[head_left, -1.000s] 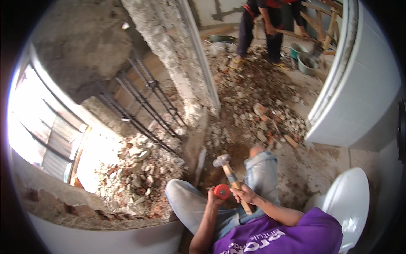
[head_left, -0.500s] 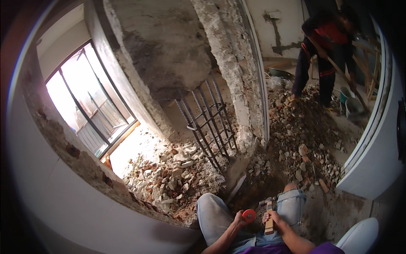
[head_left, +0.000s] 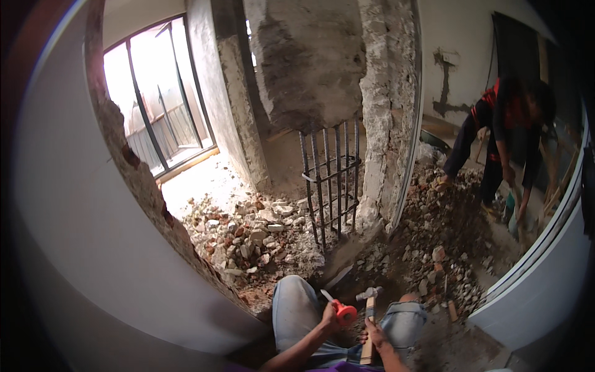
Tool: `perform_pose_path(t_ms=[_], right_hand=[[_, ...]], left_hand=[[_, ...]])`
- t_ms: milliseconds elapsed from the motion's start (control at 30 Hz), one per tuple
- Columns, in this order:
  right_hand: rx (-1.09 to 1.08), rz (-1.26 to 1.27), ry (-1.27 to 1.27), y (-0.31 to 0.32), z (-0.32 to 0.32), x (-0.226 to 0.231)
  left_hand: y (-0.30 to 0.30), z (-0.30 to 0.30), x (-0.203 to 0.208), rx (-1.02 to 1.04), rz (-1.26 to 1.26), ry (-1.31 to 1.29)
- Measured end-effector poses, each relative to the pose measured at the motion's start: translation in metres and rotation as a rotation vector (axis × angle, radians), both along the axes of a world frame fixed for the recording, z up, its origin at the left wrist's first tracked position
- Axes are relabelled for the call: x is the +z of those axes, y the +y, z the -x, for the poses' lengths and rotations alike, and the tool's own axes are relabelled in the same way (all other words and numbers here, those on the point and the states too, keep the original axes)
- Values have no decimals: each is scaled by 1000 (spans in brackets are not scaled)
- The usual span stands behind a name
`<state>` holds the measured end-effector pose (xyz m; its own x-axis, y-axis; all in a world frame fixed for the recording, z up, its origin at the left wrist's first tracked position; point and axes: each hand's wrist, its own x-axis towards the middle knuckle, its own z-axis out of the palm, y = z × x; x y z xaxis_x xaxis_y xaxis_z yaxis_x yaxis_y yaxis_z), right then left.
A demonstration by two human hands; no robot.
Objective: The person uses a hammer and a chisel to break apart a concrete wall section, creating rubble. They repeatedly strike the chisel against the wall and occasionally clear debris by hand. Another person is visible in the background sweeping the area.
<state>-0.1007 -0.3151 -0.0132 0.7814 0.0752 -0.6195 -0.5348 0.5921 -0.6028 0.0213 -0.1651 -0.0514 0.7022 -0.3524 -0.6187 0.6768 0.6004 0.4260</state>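
Note:
My left hand (head_left: 329, 317) is closed around a chisel (head_left: 346, 315) with a round orange-red hand guard; its pale metal tip points up and away to the left. In my right hand (head_left: 374, 336) is a hammer (head_left: 370, 306), gripped by its flat wooden handle. The hammer's metal head stands upward between my knees, just right of the chisel and apart from it. Both hands rest low over my lap, near my jeans (head_left: 296, 304). Ahead of them rises a cage of bare steel bars (head_left: 328, 186) under a broken column (head_left: 313, 68).
Broken brick and concrete (head_left: 251, 242) lie left of the bars, with a bigger rubble heap (head_left: 427, 242) at right. A co-worker (head_left: 505, 133) bends there near a bucket (head_left: 512, 215). A wooden handle (head_left: 453, 311) lies on the floor. White wall panels (head_left: 80, 217) flank me.
My view has swung left and levelled, shifting the bars right. The chisel has turned so its tip now shows, and the hammer head stands clearer. The co-worker has bent lower, toward the bucket.

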Motion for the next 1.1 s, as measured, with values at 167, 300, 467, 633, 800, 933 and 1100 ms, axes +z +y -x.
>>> perform_pose_path(t_ms=[167, 300, 467, 633, 800, 933, 1100], right_hand=[[113, 335, -504, -33, -10, 97], [39, 598, -1045, -33, -38, 168], [-159, 740, -1158, -22, -42, 222], [-195, 748, -1170, -22, -44, 254], [-303, 775, -1258, -25, -47, 284], [-471, 844, -1321, -21, -46, 318], [-513, 932, -1409, -29, -44, 340]], left_hand=[[-6, -35, 185, -61, 207, -497], [-2, -56, 304, -19, 288, -684], [-8, -73, 401, -104, 654, -859], [-15, -75, 449, 2, 694, -816], [-22, -96, 452, -32, 998, -891], [-20, -77, 474, 147, 851, -733], [-9, -82, 477, 95, 949, -781]])
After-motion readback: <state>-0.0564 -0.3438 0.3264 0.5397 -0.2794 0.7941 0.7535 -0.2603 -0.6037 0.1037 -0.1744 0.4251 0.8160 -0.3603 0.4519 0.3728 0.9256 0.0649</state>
